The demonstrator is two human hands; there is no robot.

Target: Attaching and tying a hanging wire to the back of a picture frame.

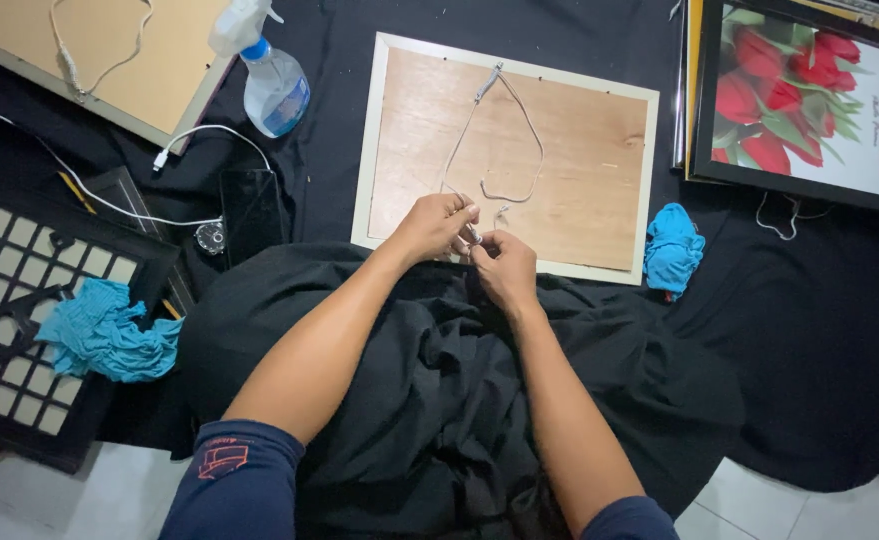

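White cord [519, 130] is being pinched at its lower end by left hand [437, 226] and right hand [504, 265], both closed on it; it is lying looped on the frame back [599, 150]. Blue cloth [673, 248] at 3 o'clock, spray bottle [269, 75] at 10; nothing blocking.
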